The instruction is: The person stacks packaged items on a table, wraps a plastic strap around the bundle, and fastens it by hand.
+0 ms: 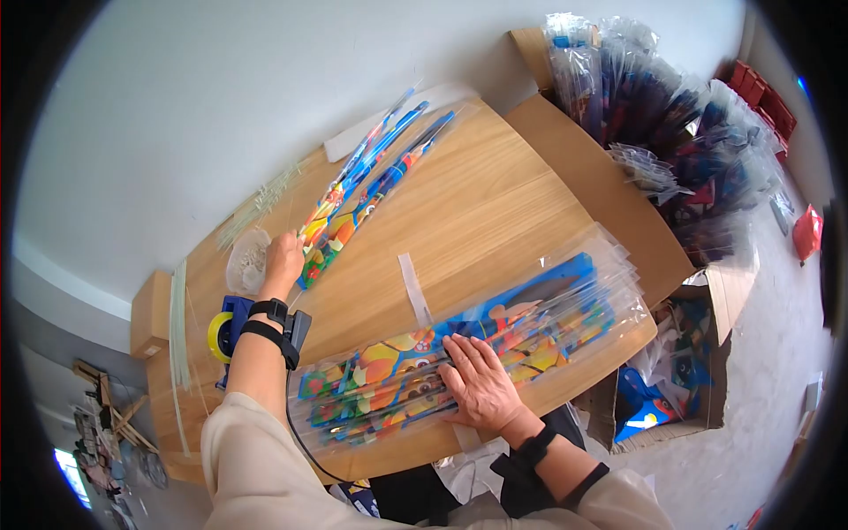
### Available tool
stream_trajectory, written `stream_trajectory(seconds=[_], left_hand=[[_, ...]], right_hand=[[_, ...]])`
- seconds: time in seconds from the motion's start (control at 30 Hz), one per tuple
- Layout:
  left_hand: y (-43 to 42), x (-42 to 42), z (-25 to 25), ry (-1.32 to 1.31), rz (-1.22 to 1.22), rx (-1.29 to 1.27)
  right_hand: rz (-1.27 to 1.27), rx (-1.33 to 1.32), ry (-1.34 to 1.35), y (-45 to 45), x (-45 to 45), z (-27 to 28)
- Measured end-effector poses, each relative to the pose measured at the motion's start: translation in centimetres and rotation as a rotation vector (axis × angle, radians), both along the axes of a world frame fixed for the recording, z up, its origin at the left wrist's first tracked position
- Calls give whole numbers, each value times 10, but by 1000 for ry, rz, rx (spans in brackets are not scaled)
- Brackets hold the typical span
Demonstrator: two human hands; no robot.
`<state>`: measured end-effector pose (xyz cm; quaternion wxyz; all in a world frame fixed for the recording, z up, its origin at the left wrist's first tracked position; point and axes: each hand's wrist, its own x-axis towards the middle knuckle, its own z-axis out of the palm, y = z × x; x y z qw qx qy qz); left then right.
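My left hand (283,258) is closed at the near end of a long, bright cartoon-printed package (340,194) in clear plastic. A similar package (380,190) lies beside it, and both slant toward the wall. My right hand (480,382) rests flat with its fingers spread on a stack of the same packages (548,309), near the table's front edge. The stack's clear sleeves overlap in a fan at the right. A white tub (248,261) of small pale bits sits just left of my left hand. My left fingertips are partly hidden.
A tape dispenser (221,331) with yellow tape stands by my left forearm. Thin pale sticks (179,327) lie on the wooden table (495,194). A large carton (601,168) of wrapped packages stands at right, above an open box (715,389). A cable runs beside my left arm.
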<state>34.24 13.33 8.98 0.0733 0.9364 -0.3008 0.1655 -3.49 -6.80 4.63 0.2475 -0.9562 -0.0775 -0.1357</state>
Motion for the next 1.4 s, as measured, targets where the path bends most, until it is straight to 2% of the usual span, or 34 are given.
stream_trajectory(seconds=[0.1, 0.17, 0.27, 0.3, 0.37, 0.4, 0.47, 0.53, 0.6, 0.67, 0.7, 0.77, 0.8, 0.87, 0.9, 0.97, 1.07, 1.17, 1.4], left_hand=[[2, -17, 10, 0, -32, -29], [0, -34, 21, 111, -64, 63], [-8, -88, 35, 230, -177, 38], [-8, -104, 33, 242, -190, 43], [-5, -132, 26, 344, -399, 15], [-3, -145, 19, 352, -411, 17], [2, -166, 10, 420, -391, 192], [5, -176, 11, 458, -376, 178], [6, -176, 14, 494, -357, 167], [7, -168, 15, 532, -331, 350], [-1, -171, 21, 529, -337, 352], [-19, -174, 33, 657, -223, 277], [-25, -171, 29, 657, -228, 280], [-36, -165, 15, 554, -335, 126], [-42, -168, 13, 557, -337, 129], [-56, -176, 8, 424, -516, 228], [-65, -172, 4, 564, -405, 108], [-58, -163, 3, 576, -363, 78], [-36, -152, 4, 599, -476, 44]], right_hand=[[13, -15, 21, 0, -2, 1], [13, -14, -2, 0, -2, -2], [0, -11, -25, -1, -3, -1], [6, -14, -36, -1, -2, -1], [-3, -30, -21, -1, -3, -1], [-3, -31, -31, -1, -3, -2], [1, -40, -27, -1, -4, -2], [-3, -46, -20, -1, -5, -2], [7, -46, -10, -1, -5, -3], [1, -56, -19, 0, -6, -4], [1, -67, -27, 0, -5, -5], [-3, -67, -36, -1, -5, -6], [3, -66, -44, -1, -5, -5], [-3, -59, -47, -1, -6, -5], [-1, -52, -51, -1, -6, -5], [-6, -56, -57, -1, -6, -4], [-14, -57, -68, 0, -7, -6], [-17, -53, -77, 0, -6, -5], [-37, -20, -145, 1, -5, -8]])
